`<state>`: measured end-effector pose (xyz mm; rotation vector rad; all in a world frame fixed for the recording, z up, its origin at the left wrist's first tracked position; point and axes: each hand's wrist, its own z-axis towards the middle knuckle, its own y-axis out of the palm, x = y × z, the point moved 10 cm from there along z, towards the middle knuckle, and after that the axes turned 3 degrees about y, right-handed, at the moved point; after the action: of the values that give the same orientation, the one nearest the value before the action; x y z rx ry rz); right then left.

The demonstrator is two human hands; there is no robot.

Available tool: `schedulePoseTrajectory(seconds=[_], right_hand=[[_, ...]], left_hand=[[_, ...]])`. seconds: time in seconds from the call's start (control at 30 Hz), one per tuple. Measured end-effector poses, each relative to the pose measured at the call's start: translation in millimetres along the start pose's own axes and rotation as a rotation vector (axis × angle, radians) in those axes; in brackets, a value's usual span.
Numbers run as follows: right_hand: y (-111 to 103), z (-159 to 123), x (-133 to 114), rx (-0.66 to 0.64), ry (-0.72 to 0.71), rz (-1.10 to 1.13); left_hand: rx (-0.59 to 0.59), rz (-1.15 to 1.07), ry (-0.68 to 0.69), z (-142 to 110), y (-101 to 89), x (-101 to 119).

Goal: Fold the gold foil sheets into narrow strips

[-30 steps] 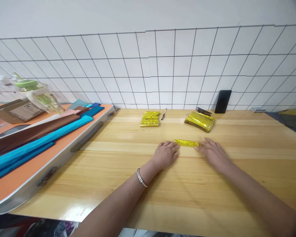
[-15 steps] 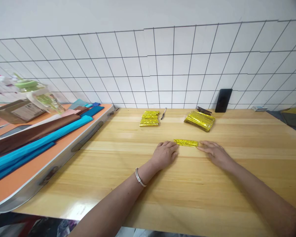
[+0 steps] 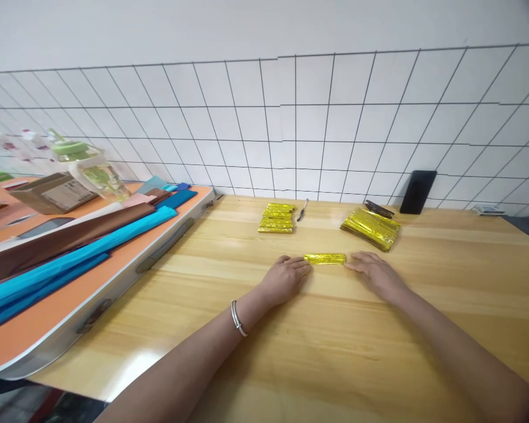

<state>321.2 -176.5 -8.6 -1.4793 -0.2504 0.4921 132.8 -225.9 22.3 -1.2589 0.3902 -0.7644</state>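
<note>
- On the light wood table, near the middle, one short gold strip lies flat, running left to right.
- The left hand is palm down on the wood, its fingers close together and on the strip's left end. I cannot tell if it pinches the strip.
- The right hand is low at the strip's right end, fingers reaching toward it. I cannot tell if they touch it, or how tight the grip is.
- A silver bracelet is round the left wrist.
- The table top is smooth, with pale stripes in the wood. A white patch of light shines at the near left.
- Far left of the strip is a gold bunch, with a pen just right of it.
- Far right of the strip is a bigger gold pile, with a black thing behind it.
- A black phone leans on the wall. The wall is white, plain up high, with dark lines making squares lower down.
- On the left is an orange top. It holds long blue cloth, brown cloth, a cardboard box and a bottle with a green lid.
</note>
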Motion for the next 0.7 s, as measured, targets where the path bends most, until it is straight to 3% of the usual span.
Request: schedulePoseTrajectory(seconds=[0.37,0.7], right_hand=[[4.0,-6.3,9.1,0.041,-0.051,-0.076],[7.7,-7.3,8.0,0.090,-0.084,-0.083]], left_hand=[[0.064,-0.143,-0.046,-1.7,-0.3,-31.5],[0.060,-0.089,-0.091,0.6,-6.5,-23.1]])
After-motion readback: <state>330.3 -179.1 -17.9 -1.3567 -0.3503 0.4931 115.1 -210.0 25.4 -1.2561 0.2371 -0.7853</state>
